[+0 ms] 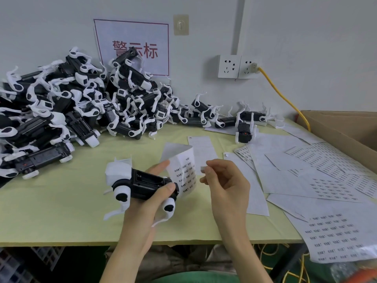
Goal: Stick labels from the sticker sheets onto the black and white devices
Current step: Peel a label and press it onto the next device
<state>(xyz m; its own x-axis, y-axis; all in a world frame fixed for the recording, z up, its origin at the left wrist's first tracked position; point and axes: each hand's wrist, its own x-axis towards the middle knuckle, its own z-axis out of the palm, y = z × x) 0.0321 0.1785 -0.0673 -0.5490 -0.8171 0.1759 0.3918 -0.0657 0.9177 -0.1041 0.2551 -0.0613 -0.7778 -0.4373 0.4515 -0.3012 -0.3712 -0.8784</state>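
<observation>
Here's the device (146, 181), belly up over the table's (61, 211) near edge. The left hand (142, 209) is wrapped round it, thumb clamped across the near side and fingers behind. Its long axis runs left to right, white head to the left and black open bay facing up. That same hand appears to trap the strip (184, 170) against the device's right end, and the strip stands up curled with printed labels down its face. Just right of the strip, the right hand (226, 180) pinches a single small label (203, 169) between thumb and forefinger, the other fingers loosely curled. So the label sits right of the target with the strip between them. I judge the right hand must carry it leftward, past the strip and down onto the black body. It is the nearer hand and the only free one. Now the count: one device in hand, one label pinched, one strip held, and a second strip (201, 150) lying flat beyond. A heap (61, 111) at the far left corner is too tangled to count, and a few more devices (244, 119) straggle along the far edge, perhaps five. Overlapping sheets (330, 186) cover the right side, several but not separable, some printed and some bare. One box (346, 127) sits at the far right corner.
</observation>
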